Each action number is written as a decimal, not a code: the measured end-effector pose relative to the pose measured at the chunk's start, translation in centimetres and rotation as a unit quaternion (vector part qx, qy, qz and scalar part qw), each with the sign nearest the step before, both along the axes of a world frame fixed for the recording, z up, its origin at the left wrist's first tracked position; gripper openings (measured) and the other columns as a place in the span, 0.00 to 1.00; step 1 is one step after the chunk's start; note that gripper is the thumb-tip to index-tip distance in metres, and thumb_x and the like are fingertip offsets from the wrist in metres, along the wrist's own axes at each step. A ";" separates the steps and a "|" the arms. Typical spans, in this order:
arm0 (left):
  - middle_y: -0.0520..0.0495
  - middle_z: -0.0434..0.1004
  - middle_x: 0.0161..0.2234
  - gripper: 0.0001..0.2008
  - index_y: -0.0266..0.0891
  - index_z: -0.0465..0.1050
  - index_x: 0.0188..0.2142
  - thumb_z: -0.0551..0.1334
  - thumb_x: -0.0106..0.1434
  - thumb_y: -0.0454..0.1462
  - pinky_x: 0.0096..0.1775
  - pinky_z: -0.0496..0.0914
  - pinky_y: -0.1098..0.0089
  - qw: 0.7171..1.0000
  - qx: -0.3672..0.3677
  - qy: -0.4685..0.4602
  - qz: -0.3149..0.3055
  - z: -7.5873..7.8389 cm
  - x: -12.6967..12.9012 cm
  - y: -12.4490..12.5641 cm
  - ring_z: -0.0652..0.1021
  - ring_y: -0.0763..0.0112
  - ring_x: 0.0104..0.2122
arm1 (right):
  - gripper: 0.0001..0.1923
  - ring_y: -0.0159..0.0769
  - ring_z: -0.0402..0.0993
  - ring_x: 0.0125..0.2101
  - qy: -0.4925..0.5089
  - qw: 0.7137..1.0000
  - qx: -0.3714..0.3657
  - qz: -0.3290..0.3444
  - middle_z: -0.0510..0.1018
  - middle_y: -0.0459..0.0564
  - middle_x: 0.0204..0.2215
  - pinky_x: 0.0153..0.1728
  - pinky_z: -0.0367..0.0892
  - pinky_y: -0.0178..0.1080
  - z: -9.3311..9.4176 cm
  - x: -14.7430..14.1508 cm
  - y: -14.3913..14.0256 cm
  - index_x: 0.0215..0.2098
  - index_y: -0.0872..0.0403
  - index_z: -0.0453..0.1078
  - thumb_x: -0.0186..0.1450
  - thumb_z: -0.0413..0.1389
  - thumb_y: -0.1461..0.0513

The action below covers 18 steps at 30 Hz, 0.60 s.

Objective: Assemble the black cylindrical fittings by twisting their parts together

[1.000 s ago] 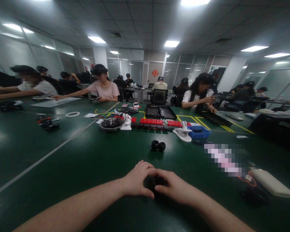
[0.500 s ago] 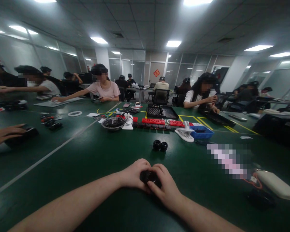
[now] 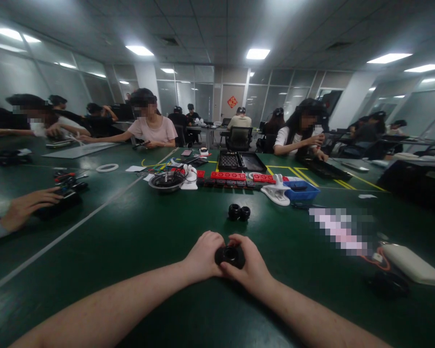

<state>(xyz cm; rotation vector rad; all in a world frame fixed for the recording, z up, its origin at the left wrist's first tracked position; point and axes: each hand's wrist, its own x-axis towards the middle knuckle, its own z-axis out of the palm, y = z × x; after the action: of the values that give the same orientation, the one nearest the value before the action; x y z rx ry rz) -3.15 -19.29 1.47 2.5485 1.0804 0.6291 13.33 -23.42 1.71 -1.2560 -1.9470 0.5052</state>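
Over the near middle of the green table, my left hand [image 3: 206,255] and my right hand [image 3: 252,265] come together around a black ring-shaped part [image 3: 234,260] with a hole in its middle. Fingers of both hands are curled against it, the left hand at its left side and the right hand at its right. Part of its edge is hidden behind my fingers, and its exact kind is unclear. Just beyond my hands stand two black ribbed round pieces [image 3: 239,212], side by side.
Across the table lie a round metal dish [image 3: 166,183], red blocks [image 3: 228,176], a white stand [image 3: 276,191], a blue bin [image 3: 303,190] and an open black case [image 3: 242,161]. At right is a cream pouch [image 3: 415,263]. A co-worker's hand [image 3: 29,208] rests on a dark box at left.
The black part has turned so its hole faces up more, and my right fingers have shifted around it. At left, the co-worker's hand and dark box have moved right.
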 end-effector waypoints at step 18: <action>0.47 0.69 0.39 0.16 0.39 0.69 0.38 0.65 0.47 0.38 0.45 0.61 0.64 0.996 -0.022 -0.036 -0.080 0.1 -0.4 0.3 0.68 0.63 0.41 | 0.28 0.44 0.64 0.39 0.018 0.996 0.065 -0.061 0.65 0.53 0.38 0.41 0.63 0.47 -0.7 0.6 0.6 0.45 0.55 0.56 0.50 0.60 0.57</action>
<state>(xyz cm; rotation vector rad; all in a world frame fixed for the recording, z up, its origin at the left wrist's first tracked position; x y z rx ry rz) -3.59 -19.02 1.53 2.5221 0.8482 0.6406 13.94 -22.87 1.04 -1.2644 -1.8298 0.3332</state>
